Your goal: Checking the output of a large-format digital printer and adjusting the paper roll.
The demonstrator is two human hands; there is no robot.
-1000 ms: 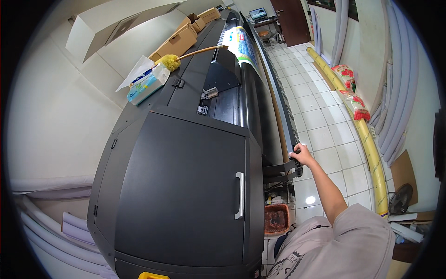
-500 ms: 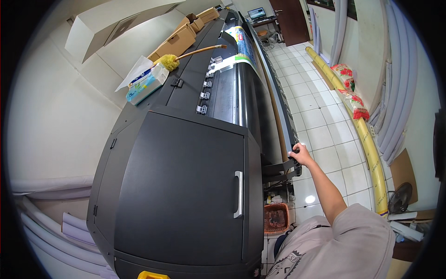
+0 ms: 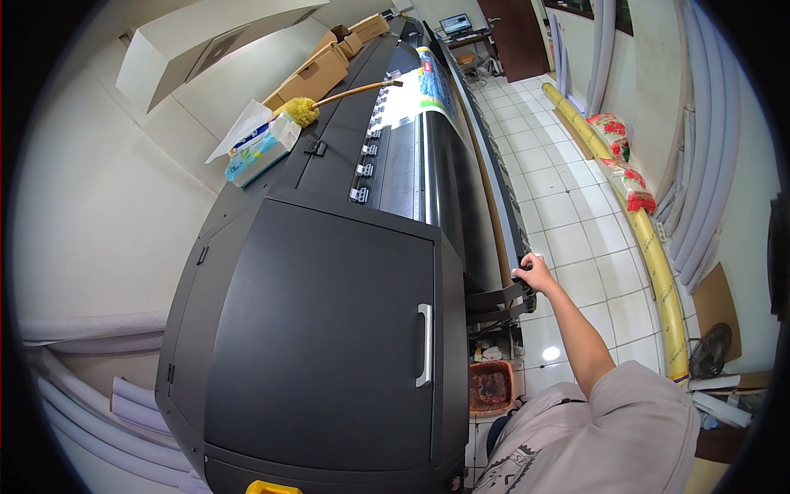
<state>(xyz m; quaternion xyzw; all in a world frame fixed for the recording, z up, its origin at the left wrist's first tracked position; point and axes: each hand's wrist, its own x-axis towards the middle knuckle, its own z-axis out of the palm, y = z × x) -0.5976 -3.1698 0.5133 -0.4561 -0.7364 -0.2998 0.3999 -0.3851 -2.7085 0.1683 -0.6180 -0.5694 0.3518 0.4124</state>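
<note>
The long grey bar (image 3: 508, 222) is carried along the front side of the wide black printer (image 3: 321, 329), just above the tiled floor (image 3: 576, 239). Its long axis is laid parallel to the printer, with the near end pointed toward the person and the far end toward the brown door (image 3: 517, 41). That near end is touched by the right grip (image 3: 527, 267), whose fingers are partly curled over it; how firmly it is held cannot be told. Compared with one second ago, the dark carriage (image 3: 404, 59) has been shifted far along the printer, and more of the printed sheet (image 3: 436, 82) is exposed.
</note>
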